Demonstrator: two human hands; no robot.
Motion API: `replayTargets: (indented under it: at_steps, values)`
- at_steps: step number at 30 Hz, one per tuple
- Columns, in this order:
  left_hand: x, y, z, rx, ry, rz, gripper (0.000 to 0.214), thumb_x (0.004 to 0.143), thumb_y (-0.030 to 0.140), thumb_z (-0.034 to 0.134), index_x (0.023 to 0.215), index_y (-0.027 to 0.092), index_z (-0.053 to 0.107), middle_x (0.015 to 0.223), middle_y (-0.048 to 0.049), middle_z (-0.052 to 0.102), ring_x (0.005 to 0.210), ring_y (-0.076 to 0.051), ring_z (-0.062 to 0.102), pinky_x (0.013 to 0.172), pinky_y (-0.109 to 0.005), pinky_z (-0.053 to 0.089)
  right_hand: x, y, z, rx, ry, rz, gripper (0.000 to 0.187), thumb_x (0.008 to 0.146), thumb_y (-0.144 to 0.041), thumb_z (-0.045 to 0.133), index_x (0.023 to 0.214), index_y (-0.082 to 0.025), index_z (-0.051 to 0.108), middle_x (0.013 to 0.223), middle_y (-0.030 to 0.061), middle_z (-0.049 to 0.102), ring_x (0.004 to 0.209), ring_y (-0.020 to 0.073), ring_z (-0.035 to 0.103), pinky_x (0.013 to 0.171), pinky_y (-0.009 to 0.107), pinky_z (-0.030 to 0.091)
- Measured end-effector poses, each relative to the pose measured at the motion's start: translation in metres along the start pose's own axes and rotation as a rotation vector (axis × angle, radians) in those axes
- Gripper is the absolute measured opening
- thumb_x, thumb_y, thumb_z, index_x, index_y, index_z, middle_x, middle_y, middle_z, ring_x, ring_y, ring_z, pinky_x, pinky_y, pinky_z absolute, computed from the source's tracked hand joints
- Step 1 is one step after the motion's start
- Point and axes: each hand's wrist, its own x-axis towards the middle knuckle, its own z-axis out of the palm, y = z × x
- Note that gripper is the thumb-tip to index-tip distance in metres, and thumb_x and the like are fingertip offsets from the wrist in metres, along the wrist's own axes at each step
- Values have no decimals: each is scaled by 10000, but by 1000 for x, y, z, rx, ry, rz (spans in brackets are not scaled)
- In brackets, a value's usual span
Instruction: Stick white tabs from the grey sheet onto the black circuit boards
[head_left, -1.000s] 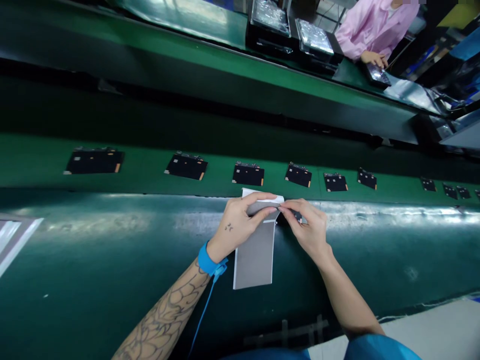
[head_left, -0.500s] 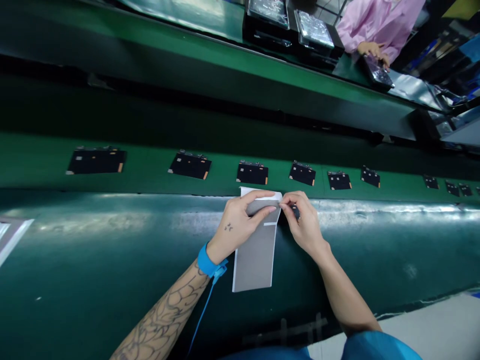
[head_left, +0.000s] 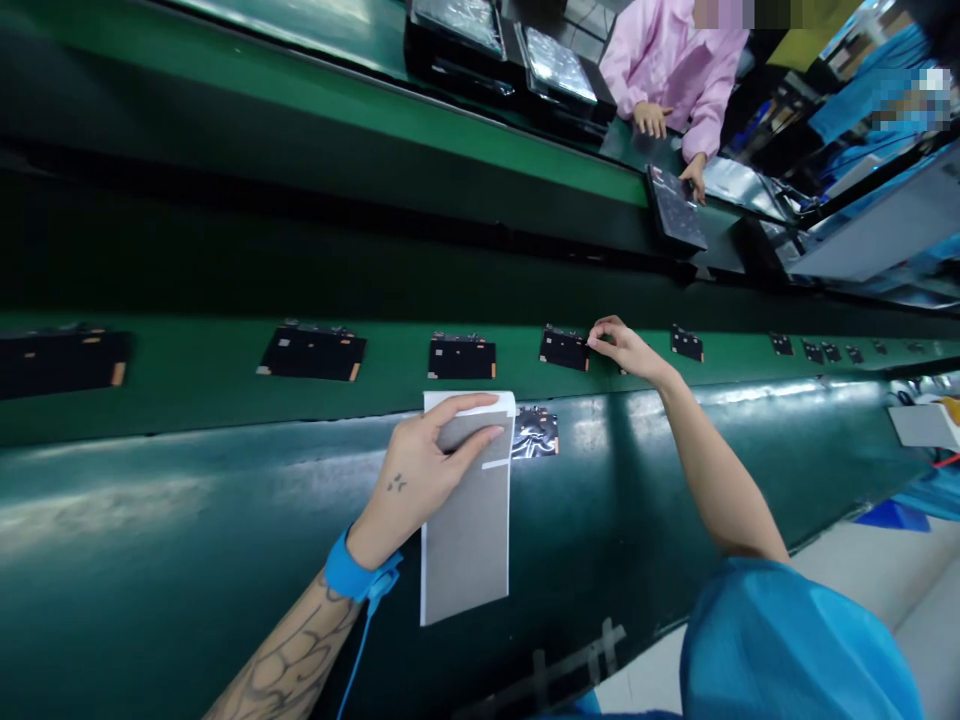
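Observation:
My left hand (head_left: 420,470), with a blue wrist strap (head_left: 360,572), pinches the upper part of a grey sheet on white backing (head_left: 469,540) between thumb and fingers. Right beside that sheet, partly covered by it, a black flat board with a shiny surface (head_left: 537,434) lies on the green bench. My right hand (head_left: 624,348) is over the green belt, thumb and fingertips drawn together at the right edge of a black board with copper-coloured corners (head_left: 564,350). Whatever its fingertips may hold is too small to tell.
Several similar black boards, including one at the middle (head_left: 462,358) and one farther left (head_left: 313,354), lie in a row along the green belt (head_left: 397,390). Beyond it, a person in a pink sleeve (head_left: 622,60) handles a black tray (head_left: 675,210). Black boxes (head_left: 555,75) stand nearby.
My right hand has left the sheet's top corner and moved up and right to the belt. The black board beside the sheet now shows plainly. The view has shifted right.

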Motion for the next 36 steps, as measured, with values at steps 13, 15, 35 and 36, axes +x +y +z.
replayTargets:
  at_steps: [13, 15, 35, 36]
  values:
    - [0, -1, 2, -17, -31, -20, 348, 979, 479, 767, 1263, 279, 790, 1296, -64, 821, 1099, -316, 811, 757, -373, 706, 19, 11, -15, -116, -150, -39, 324, 930, -507, 692, 920, -187, 740, 1158, 112, 611, 1054, 251, 617, 1084, 451, 509]
    - [0, 0, 2, -28, -32, -15, 341, 984, 475, 760, 1261, 279, 790, 1284, -63, 825, 1093, -312, 814, 767, -373, 709, 20, 12, -15, -127, -145, -41, 313, 926, -500, 691, 915, -190, 738, 1152, 112, 617, 1035, 250, 615, 1071, 455, 514]
    - [6, 14, 27, -33, -90, 72, 264, 995, 335, 752, 1251, 273, 776, 1254, -48, 831, 1162, -290, 795, 1011, -431, 659, -118, -89, 71, 34, 263, -364, 147, 1041, -351, 682, 1143, -266, 746, 1069, 60, 721, 945, 200, 684, 799, 356, 596]
    - [5, 16, 31, -45, -103, 76, 266, 999, 317, 746, 1260, 274, 770, 1263, -47, 828, 1172, -285, 792, 1026, -431, 654, -127, -97, 82, 17, 274, -403, 137, 1036, -316, 693, 1149, -275, 758, 1065, 60, 723, 959, 205, 695, 817, 371, 611]
